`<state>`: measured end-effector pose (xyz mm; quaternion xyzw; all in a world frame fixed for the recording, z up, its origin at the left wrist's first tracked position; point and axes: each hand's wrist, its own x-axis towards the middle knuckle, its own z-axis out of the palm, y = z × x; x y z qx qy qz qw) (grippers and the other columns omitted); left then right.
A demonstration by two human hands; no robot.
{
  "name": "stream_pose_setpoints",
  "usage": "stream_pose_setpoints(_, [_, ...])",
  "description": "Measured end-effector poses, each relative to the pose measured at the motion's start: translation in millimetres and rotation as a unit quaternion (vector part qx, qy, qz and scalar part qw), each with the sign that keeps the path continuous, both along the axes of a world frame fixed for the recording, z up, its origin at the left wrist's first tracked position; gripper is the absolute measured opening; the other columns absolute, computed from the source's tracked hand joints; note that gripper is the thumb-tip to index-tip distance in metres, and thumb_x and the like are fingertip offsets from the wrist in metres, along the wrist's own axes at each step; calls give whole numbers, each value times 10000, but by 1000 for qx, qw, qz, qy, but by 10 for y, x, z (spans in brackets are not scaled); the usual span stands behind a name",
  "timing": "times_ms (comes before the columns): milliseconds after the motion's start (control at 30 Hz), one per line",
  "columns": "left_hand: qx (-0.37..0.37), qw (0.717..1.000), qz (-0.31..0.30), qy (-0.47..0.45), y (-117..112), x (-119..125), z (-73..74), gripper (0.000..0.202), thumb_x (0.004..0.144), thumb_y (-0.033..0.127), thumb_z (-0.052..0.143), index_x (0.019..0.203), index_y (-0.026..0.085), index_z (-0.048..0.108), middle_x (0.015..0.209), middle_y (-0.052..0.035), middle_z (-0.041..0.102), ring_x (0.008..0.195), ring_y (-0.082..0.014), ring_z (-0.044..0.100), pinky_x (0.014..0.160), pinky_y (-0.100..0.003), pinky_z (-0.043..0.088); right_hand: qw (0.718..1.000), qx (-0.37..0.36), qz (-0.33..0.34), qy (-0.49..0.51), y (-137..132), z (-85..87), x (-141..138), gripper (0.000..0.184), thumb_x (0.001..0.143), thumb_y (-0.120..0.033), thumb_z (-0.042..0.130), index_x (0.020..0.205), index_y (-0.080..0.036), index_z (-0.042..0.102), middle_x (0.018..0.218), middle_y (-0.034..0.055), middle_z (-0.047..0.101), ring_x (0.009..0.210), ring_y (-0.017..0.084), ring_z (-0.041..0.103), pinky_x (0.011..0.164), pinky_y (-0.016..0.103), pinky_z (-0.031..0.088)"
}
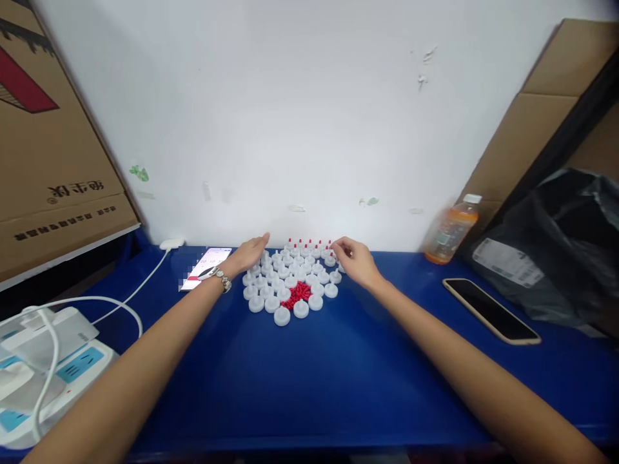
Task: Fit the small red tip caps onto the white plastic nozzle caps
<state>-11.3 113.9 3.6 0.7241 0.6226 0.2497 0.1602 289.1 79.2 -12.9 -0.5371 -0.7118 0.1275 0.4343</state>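
A cluster of small white caps [283, 278] stands on the blue table [309, 374] by the wall, some at the back topped with red tips. A small heap of red pieces [296, 294] lies among the front caps. My left hand [249, 254], with a bracelet at the wrist, lies stretched out with fingers straight along the cluster's left side. My right hand [355, 259] is at the cluster's right rear, fingers curled in a pinch over a cap; what they hold is too small to make out.
A lit phone [206, 266] lies left of the caps, a dark phone [489, 309] to the right. An orange drink bottle [452, 229] stands by the wall, next to a black bag [556, 251] and cardboard boxes [53, 148]. White chargers and cables [43, 361] sit at the left edge.
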Motion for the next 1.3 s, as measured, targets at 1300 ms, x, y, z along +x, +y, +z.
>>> stream_pose_setpoints(1300, [249, 960, -123, 29, -1074, 635, -79, 338, 1031, 432, 345, 1046, 228, 614, 1086, -58, 676, 1045, -245, 593, 964, -426, 397, 961, -8, -152, -230, 171, -149, -228, 198, 850, -326, 609, 882, -184, 744, 1067, 154, 596, 1069, 312, 462, 929, 469, 326])
